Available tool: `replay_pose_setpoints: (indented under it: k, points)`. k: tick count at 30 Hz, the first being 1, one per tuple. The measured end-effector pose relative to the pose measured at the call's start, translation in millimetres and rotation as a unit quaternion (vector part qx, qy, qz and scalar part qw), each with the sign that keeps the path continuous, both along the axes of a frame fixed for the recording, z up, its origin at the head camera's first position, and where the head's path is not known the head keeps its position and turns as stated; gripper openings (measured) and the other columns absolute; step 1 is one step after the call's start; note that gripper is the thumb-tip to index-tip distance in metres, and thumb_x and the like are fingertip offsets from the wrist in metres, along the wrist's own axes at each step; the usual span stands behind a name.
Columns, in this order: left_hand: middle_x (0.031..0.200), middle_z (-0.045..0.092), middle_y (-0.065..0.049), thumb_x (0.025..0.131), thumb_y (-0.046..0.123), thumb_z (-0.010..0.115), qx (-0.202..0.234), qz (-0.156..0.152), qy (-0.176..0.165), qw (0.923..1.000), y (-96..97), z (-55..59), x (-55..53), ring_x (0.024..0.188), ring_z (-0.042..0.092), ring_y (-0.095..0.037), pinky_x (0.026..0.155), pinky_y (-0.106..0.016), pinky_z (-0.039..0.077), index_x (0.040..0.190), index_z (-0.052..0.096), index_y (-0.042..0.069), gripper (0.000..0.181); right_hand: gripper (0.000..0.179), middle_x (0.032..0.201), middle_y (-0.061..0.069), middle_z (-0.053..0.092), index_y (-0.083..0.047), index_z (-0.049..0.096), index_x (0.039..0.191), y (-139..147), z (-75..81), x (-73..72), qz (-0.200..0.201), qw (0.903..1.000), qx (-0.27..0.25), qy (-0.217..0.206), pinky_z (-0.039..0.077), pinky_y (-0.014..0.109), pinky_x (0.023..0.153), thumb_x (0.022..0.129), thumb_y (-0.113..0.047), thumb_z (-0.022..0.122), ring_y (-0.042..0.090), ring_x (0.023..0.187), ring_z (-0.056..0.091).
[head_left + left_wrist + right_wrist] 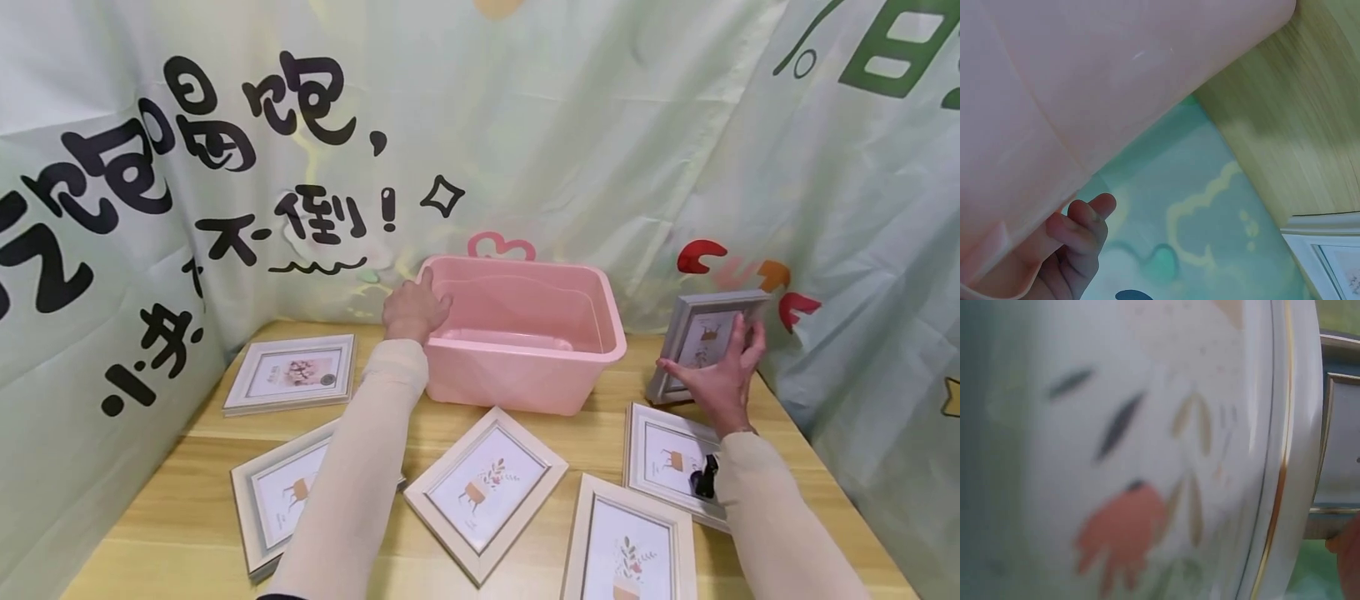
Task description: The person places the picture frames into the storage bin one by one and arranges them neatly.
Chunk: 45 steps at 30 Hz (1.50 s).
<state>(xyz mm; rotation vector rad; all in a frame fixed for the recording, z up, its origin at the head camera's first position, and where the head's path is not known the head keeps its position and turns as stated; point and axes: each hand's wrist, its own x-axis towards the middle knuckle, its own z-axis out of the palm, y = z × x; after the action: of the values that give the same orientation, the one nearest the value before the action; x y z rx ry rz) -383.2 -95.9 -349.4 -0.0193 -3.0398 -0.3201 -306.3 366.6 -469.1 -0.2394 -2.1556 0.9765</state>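
Observation:
A pink plastic bin (517,383) stands at the back of the table. My left hand (415,307) grips its left rim, thumb toward the inside; in the left wrist view the curled fingers (1088,219) show below the rim, along the outer wall. My right hand (726,367) holds a picture frame (705,333) upright at the back right, thumb on its left edge and fingers at the right edge. Just in front of it lies another picture frame (667,458), partly under my right wrist. The right wrist view has a blurred, close picture with a red flower filling most of it.
More picture frames lie flat: one at the back left (292,375), one (273,492) partly behind my left forearm, one in the middle (487,492) and one near the front (630,542). A printed curtain (570,150) hangs behind and beside the wooden table (180,500).

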Motion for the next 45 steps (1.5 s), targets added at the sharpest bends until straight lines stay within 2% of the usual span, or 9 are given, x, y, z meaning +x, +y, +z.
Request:
replay_pose_setpoints:
  k: [6, 9, 12, 14, 20, 26, 31, 38, 45]
  points:
    - [0.133, 0.054, -0.023, 0.096, 0.057, 0.033, -0.005, 0.003, 0.002, 1.0000, -4.3, 4.1, -1.0, 0.101, 0.064, -0.040, 0.081, -0.048, 0.054, 0.154, 0.021, 0.019, 0.071, 0.110, 0.161, 0.005, 0.002, -0.031, 0.010, 0.155, -4.8, -2.7, -3.3, -0.015, 0.9987, -0.002, -0.049, 0.021, 0.060, 0.116, 0.072, -0.023, 0.082, 0.033, 0.147, 0.013]
    - [0.133, 0.053, -0.023, 0.096, 0.056, 0.034, -0.003, 0.006, 0.004, 1.0000, -4.9, 5.9, -0.4, 0.102, 0.063, -0.040, 0.081, -0.049, 0.054, 0.154, 0.022, 0.019, 0.070, 0.102, 0.161, 0.015, 0.005, -0.023, 0.008, 0.157, -7.1, -2.1, -7.4, 0.004, 0.9935, 0.011, -0.113, 0.022, 0.063, 0.114, 0.080, -0.026, 0.076, 0.040, 0.145, 0.015]
    - [0.136, 0.051, -0.024, 0.097, 0.055, 0.034, 0.001, 0.003, -0.002, 1.0000, -4.1, 7.5, 0.9, 0.107, 0.062, -0.041, 0.085, -0.050, 0.053, 0.155, 0.021, 0.019, 0.069, 0.094, 0.158, 0.028, 0.007, -0.013, 0.005, 0.157, -7.0, -0.5, -10.1, 0.029, 0.9777, 0.034, -0.205, 0.023, 0.067, 0.110, 0.088, -0.031, 0.066, 0.050, 0.141, 0.018]
    - [0.137, 0.051, -0.024, 0.097, 0.055, 0.034, 0.004, 0.000, -0.006, 1.0000, -3.1, 8.1, 1.6, 0.109, 0.061, -0.041, 0.087, -0.050, 0.052, 0.155, 0.021, 0.019, 0.070, 0.089, 0.154, 0.036, 0.009, -0.007, 0.003, 0.156, -5.5, 1.7, -12.1, 0.048, 0.9669, 0.043, -0.247, 0.023, 0.069, 0.107, 0.091, -0.028, 0.061, 0.056, 0.138, 0.019]
    - [0.138, 0.051, -0.022, 0.097, 0.054, 0.034, 0.006, 0.001, -0.001, 1.0000, -0.7, 10.2, 1.6, 0.110, 0.061, -0.040, 0.086, -0.050, 0.052, 0.155, 0.020, 0.020, 0.069, 0.083, 0.143, 0.043, 0.028, -0.001, 0.004, 0.154, -4.5, 11.2, -19.5, 0.083, 0.9485, 0.077, -0.296, 0.027, 0.068, 0.105, 0.091, -0.019, 0.054, 0.057, 0.130, 0.031]
    - [0.137, 0.053, -0.022, 0.097, 0.055, 0.035, 0.013, 0.000, 0.001, 0.9999, 1.9, 8.7, 0.4, 0.112, 0.060, -0.039, 0.088, -0.049, 0.052, 0.155, 0.021, 0.020, 0.069, 0.078, 0.139, 0.043, 0.030, 0.004, 0.003, 0.152, -5.3, 12.9, -19.5, 0.065, 0.9191, 0.098, -0.376, 0.032, 0.071, 0.095, 0.092, -0.022, 0.045, 0.056, 0.125, 0.035]
    - [0.133, 0.055, -0.022, 0.097, 0.055, 0.034, 0.009, 0.002, -0.002, 1.0000, 2.7, 7.2, 0.8, 0.108, 0.062, -0.038, 0.086, -0.048, 0.052, 0.155, 0.021, 0.021, 0.068, 0.073, 0.137, 0.043, 0.032, 0.007, 0.009, 0.150, -7.2, 10.6, -18.9, 0.040, 0.9132, 0.089, -0.396, 0.030, 0.073, 0.089, 0.092, -0.021, 0.043, 0.056, 0.122, 0.037]
    - [0.130, 0.056, -0.022, 0.096, 0.054, 0.036, 0.011, 0.005, 0.004, 0.9999, 2.8, 6.6, 1.8, 0.102, 0.063, -0.038, 0.084, -0.048, 0.053, 0.153, 0.024, 0.021, 0.067, 0.068, 0.123, 0.046, 0.041, 0.020, 0.022, 0.140, -8.2, 5.8, -22.3, 0.035, 0.9242, 0.125, -0.359, 0.037, 0.062, 0.097, 0.091, -0.020, 0.046, 0.057, 0.111, 0.044]
    - [0.133, 0.055, -0.021, 0.097, 0.054, 0.035, 0.011, 0.008, 0.000, 0.9999, 2.1, 4.1, 2.9, 0.103, 0.063, -0.037, 0.084, -0.047, 0.053, 0.154, 0.023, 0.021, 0.068, 0.054, 0.111, 0.048, 0.044, 0.026, 0.038, 0.121, -13.3, 3.3, -25.8, 0.028, 0.9126, 0.148, -0.380, 0.040, 0.063, 0.088, 0.091, -0.018, 0.044, 0.060, 0.103, 0.046]
